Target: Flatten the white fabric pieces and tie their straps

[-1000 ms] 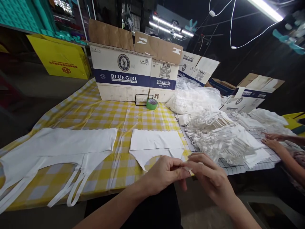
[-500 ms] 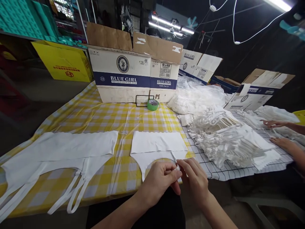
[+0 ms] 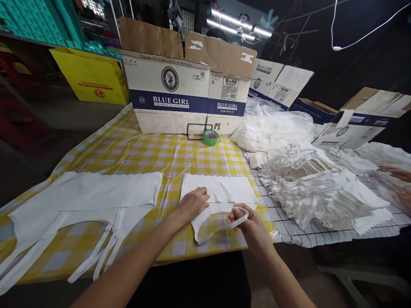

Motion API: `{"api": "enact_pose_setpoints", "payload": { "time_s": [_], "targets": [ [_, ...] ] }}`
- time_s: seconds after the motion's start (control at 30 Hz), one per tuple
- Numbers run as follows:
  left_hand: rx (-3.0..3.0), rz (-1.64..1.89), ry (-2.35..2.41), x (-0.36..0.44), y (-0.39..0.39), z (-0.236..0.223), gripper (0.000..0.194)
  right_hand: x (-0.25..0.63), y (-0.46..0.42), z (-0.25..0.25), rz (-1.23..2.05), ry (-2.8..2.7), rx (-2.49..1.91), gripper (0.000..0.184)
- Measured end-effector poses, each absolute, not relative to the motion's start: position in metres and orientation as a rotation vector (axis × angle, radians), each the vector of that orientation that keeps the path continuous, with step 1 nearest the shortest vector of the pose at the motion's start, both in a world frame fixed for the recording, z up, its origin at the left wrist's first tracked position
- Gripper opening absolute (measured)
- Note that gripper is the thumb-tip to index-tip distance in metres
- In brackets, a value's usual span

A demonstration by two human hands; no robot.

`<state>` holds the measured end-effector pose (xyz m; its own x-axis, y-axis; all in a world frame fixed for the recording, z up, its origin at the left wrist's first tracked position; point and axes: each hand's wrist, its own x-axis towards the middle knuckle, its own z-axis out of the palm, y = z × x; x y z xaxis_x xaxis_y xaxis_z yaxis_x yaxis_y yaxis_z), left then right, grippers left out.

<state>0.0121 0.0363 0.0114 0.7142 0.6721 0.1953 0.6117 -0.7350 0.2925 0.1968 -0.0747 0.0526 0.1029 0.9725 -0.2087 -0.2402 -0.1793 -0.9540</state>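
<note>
A folded white camisole top (image 3: 224, 188) lies on the yellow checked tablecloth, its scalloped edge facing away. My left hand (image 3: 194, 204) is on its left part, fingers curled and closed at the edge of the folded band; the fingertips are partly hidden. My right hand (image 3: 250, 222) is closed on a thin white strap (image 3: 221, 229), which loops from the top's lower left point up to my fingers. To the left a larger white camisole top (image 3: 96, 192) lies spread flat, its straps hanging over the table's front edge.
A Blue Girl beer carton (image 3: 173, 94) stands at the back, with green tape (image 3: 210, 137) and a black wire frame (image 3: 194, 131) before it. At right are a heap of white garments (image 3: 321, 192) and a plastic bag (image 3: 272, 126). A co-worker's hand (image 3: 400, 173) is at the far right.
My hands have moved apart. The left went up and left onto the camisole top; the right now holds the strap in a loop. The view has shifted slightly.
</note>
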Motion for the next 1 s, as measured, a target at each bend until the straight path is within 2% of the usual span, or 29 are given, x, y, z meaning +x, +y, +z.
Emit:
{"api": "enact_pose_setpoints", "payload": {
  "time_s": [0.1, 0.2, 0.37, 0.57, 0.83, 1.0],
  "targets": [
    [2.848, 0.355, 0.997, 0.015, 0.042, 0.007, 0.016, 0.194, -0.068, 0.045, 1.402, -0.827, -1.218, 0.026],
    [2.788, 0.427, 0.996, 0.016, 0.046, 0.006, 0.023, 0.194, -0.059, 0.039, 1.37, -0.895, -1.255, 0.026],
    [2.335, 0.63, 1.119, 0.015, 0.056, 0.005, 0.014, 0.196, -0.034, 0.033, 1.094, -1.16, -1.433, 0.025],
    [2.154, 0.605, 1.119, 0.015, 0.067, 0.004, 0.015, 0.183, 0.001, 0.015, 0.947, -1.329, -1.472, 0.022],
    [2.155, 0.586, 1.156, 0.018, 0.075, 0.003, 0.042, 0.167, 0.024, 0.005, 0.796, -1.565, -1.466, 0.017],
    [2.104, 0.574, 1.194, 0.02, 0.077, -0.002, 0.046, 0.169, 0.028, 0.002, 0.813, -1.601, -1.482, 0.016]
  ]
}}
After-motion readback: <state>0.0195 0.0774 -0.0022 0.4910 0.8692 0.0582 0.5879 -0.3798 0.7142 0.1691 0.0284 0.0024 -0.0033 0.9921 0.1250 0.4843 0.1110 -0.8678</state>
